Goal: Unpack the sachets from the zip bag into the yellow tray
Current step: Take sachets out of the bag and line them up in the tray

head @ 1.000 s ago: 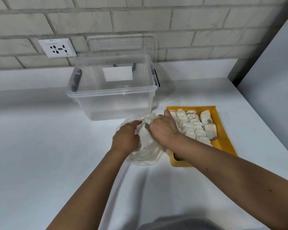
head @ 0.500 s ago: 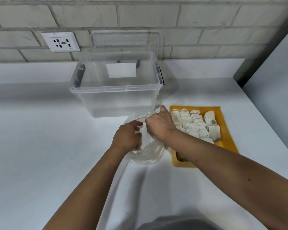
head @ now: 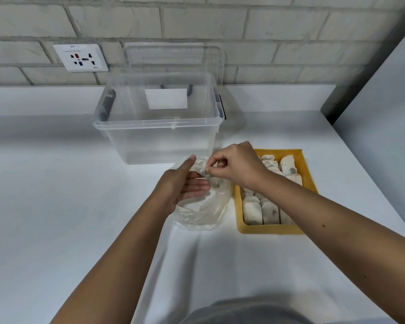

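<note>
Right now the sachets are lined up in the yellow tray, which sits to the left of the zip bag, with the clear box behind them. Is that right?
Not quite. The yellow tray sits to the right of the zip bag, not to its left, as the head view shows. The sachets are lined up in the tray, and the clear box stands behind them.

The zip bag [head: 204, 211] lies just left of the tray [head: 270, 229] — sachets [head: 251, 212] inside it; the storage box [head: 157, 141] stands behind the bag.
</note>
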### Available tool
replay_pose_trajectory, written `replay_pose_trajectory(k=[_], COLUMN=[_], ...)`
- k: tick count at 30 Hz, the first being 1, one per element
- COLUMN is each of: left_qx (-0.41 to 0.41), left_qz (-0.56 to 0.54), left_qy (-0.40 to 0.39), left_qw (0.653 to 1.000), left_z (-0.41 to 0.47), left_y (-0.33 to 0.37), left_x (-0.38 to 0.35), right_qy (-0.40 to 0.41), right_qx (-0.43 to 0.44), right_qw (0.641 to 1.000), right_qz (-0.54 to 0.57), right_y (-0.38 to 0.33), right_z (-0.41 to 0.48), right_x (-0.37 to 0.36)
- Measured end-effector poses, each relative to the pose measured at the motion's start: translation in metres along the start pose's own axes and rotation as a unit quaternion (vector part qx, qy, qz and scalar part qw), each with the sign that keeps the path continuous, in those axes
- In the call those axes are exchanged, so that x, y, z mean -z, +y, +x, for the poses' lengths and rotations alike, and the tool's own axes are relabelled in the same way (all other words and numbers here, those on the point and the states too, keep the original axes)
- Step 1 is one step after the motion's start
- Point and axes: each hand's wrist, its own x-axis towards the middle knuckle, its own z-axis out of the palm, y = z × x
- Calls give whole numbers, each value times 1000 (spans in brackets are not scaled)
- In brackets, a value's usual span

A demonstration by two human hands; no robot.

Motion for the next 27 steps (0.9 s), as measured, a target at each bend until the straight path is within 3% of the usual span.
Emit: replay_pose_trajectory(k=[7,11,15,27], left_qx=[-72,-143,-164,-168], left_qz=[74,228,286,312], left_qy=[47,112,115,113], left_qw=[993,957,937,928], left_z=[3,11,11,9], left_y=[-6,-16,-19,-16], left_x=[-2,3,6,9], right_qy=[-60,-146,-164,-248], right_qx=[34,73,94,129], right_qw=[995,939,906,864], right_qz=[-76,-302,-379,-419], right_y=[5,10,7,0], right_z=[-4,-2,-2,8], right_x=[-12,-23,-31,-30])
